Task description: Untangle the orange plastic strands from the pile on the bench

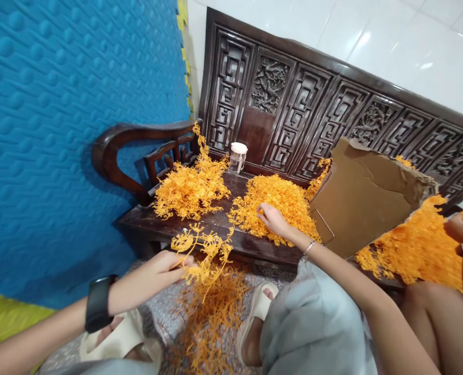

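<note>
The left hand (167, 271) pinches an orange sprig (214, 245) slanting up toward the central orange pile (284, 191), where the nearer right hand (273, 219) curls, its grip unclear.

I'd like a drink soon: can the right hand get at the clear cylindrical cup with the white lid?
Probably yes: the right hand is at the middle heap of frilly orange strands, and the clear cylindrical cup stands beyond, its white lid uncovered.
</note>
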Motion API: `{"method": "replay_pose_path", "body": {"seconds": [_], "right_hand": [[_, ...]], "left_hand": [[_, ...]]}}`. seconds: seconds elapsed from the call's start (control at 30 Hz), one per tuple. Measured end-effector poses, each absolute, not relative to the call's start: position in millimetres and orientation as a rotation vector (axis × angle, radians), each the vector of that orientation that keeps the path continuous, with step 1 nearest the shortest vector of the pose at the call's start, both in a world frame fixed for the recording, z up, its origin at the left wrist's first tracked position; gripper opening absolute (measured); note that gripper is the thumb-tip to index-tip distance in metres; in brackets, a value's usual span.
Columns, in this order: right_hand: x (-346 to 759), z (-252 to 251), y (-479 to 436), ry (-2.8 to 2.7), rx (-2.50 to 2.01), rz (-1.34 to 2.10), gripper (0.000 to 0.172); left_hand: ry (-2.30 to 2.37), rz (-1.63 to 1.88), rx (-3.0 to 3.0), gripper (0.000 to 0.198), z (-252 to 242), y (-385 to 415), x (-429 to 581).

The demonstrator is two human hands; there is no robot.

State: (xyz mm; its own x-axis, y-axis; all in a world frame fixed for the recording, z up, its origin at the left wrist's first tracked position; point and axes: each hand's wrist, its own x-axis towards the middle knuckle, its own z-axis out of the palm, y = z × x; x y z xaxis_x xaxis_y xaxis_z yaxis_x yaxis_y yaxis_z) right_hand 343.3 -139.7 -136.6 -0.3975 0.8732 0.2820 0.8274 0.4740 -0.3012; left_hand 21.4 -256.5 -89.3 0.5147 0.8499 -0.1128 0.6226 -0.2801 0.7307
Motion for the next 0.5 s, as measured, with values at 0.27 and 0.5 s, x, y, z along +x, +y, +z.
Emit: {"method": "replay_pose_path", "body": {"seconds": [0.27,0.5], "right_hand": [[305,-122,-146,-2.109,-1.126,1.082,0.038],[288,-92,-169,-2.172,-0.905,1.335,0.031]], "left_hand": [[1.076,0.270,1.982,0.032,-79,-252,32],[1.013,0.266,1.968,0.035,-80,-247,39]]}}
